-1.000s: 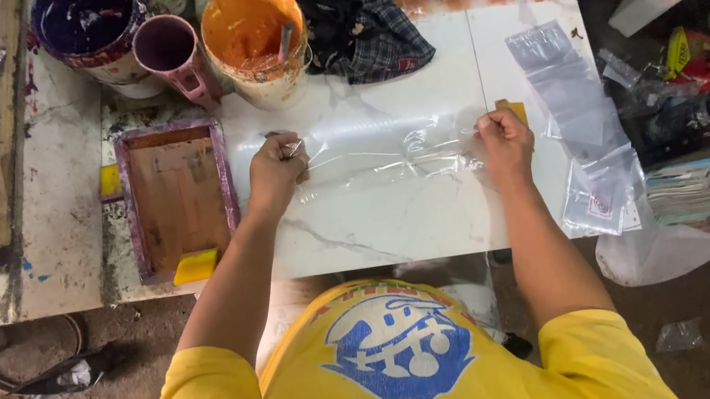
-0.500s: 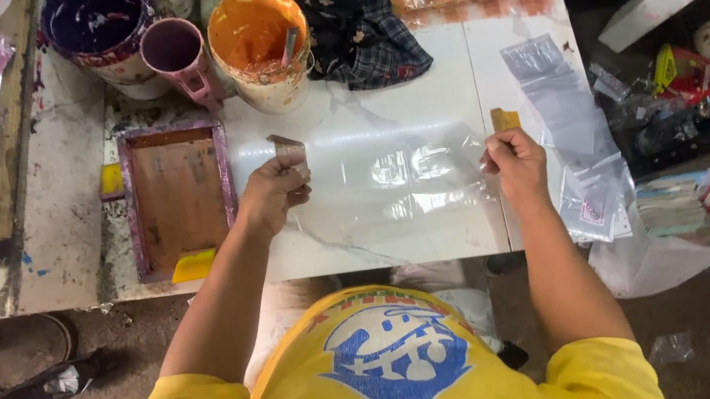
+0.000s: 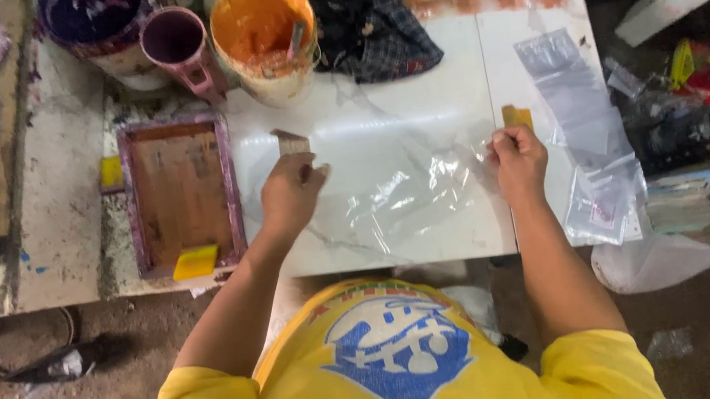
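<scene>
- The left hand (image 3: pixel 291 190) pinches the left edge of a clear plastic bag (image 3: pixel 390 187), fingers closed on the film just below a small tan block (image 3: pixel 291 141) that sits on the white desk (image 3: pixel 442 95).
- The right hand (image 3: pixel 517 163) grips the bag's right edge, fingers curled shut on it, just below a small yellow block (image 3: pixel 516 116).
- The bag is spread between the two hands over the middle of the desk; it looks wrinkled and partly raised, so by my reading it is not yet laid flat.
- The wooden screen-printing frame (image 3: pixel 180 194) lies to the left of the bag, apart from it, with a yellow squeegee (image 3: pixel 195 263) at its near edge; neither is in hand, which suggests no print has been made on this bag.
- An orange paint bucket (image 3: pixel 262 32), with a tool standing in it, is at the far side of the desk beside a purple mug (image 3: pixel 178 44).
- A pile of clear bags (image 3: pixel 587 139) lies to the right.
</scene>
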